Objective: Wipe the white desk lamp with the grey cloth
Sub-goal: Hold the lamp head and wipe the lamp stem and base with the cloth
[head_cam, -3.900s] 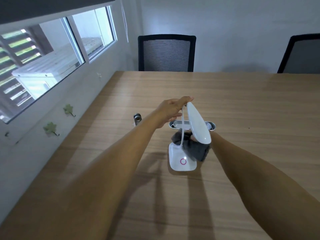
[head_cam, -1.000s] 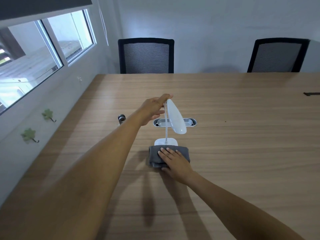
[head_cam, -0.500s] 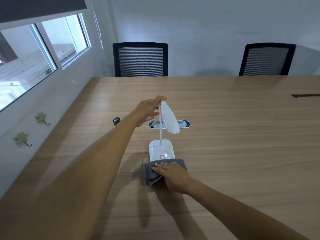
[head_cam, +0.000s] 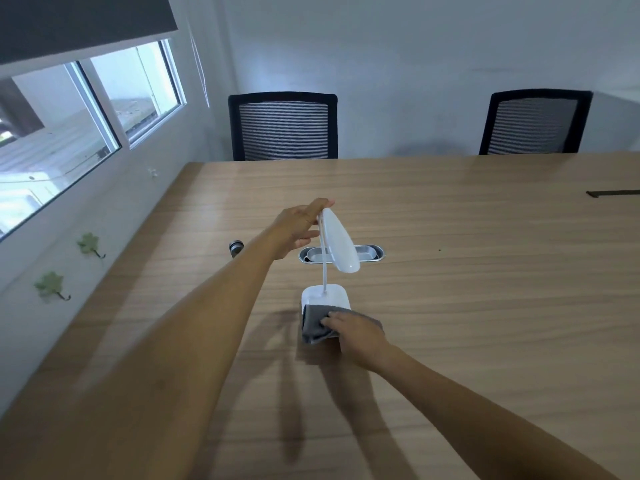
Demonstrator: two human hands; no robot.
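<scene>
One lamp (head_cam: 341, 249), one cloth (head_cam: 313, 323), two chairs (head_cam: 283, 128).

this place looks like an office meeting room. a long wooden table (head_cam: 485, 271) fills most of the frame, and two black mesh office chairs (head_cam: 283, 126) stand at its far side, in the upper middle and upper right. in the centre of the table there is an oval metal cable port (head_cam: 372, 252), typical for conference tables. the walls are plain white. in the upper left a sliding window (head_cam: 86, 133) with a dark roller blind (head_cam: 83, 22) is seen.
</scene>
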